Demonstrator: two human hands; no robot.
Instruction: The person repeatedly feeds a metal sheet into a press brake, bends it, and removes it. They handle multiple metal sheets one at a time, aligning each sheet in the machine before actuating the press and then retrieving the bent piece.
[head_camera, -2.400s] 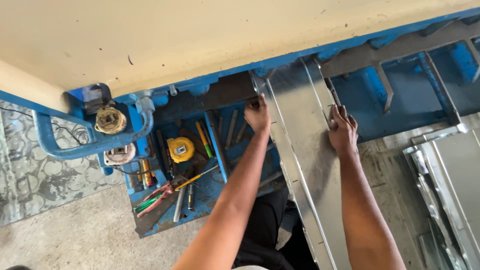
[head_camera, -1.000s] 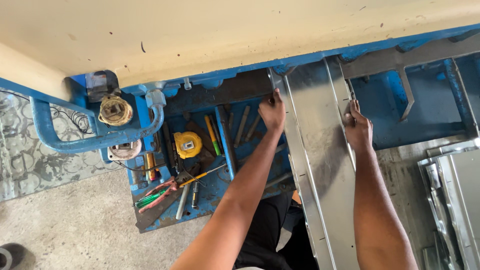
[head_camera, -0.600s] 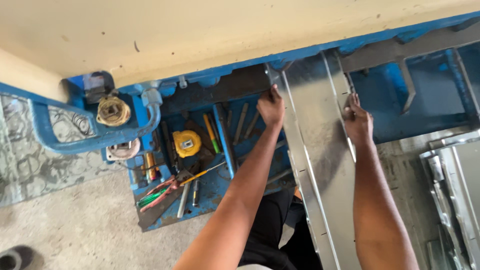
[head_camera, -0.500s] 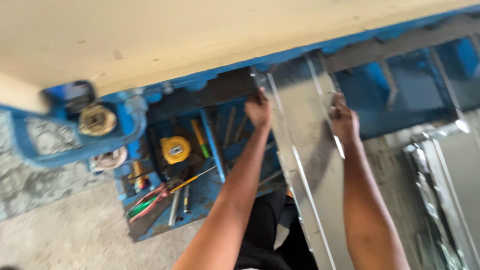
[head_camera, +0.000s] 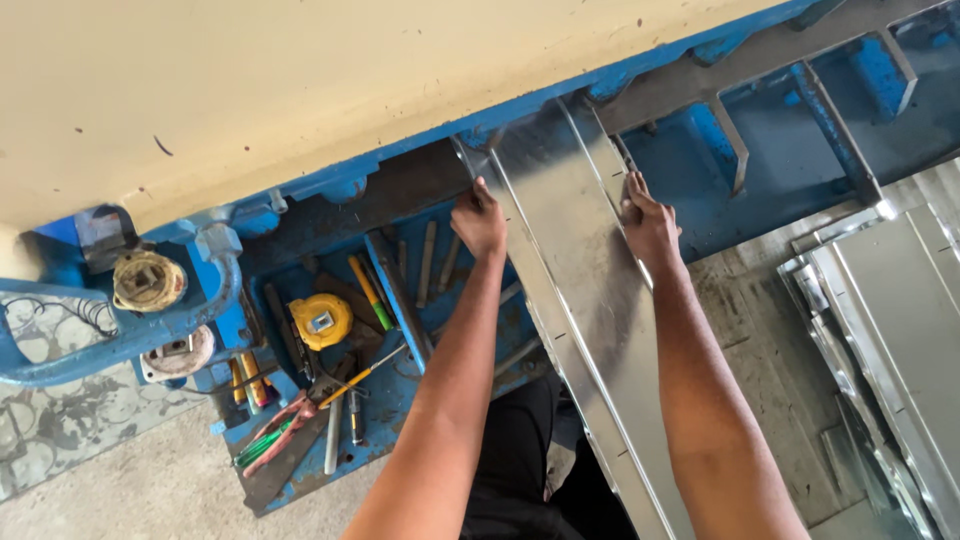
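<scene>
A long shiny sheet-metal channel (head_camera: 585, 300) runs from my lap up into the slot of a big blue and cream machine (head_camera: 300, 90). My left hand (head_camera: 480, 220) grips the channel's left folded edge near its far end. On the right folded edge my right hand (head_camera: 648, 220) presses, fingers wrapped over it. Both forearms stretch forward along the piece. The channel's far end meets the dark steel bar (head_camera: 720, 85) of the machine.
A blue tool tray (head_camera: 340, 400) left of my arms holds a yellow tape measure (head_camera: 320, 320), screwdrivers, pliers and punches. A stack of similar metal panels (head_camera: 890, 320) lies on the floor at right. Blue pipe guard (head_camera: 150, 325) at left.
The metal channel and both hands stay together at the machine slot; my view has shifted a little, and the hands have slid slightly along the channel's edges.
</scene>
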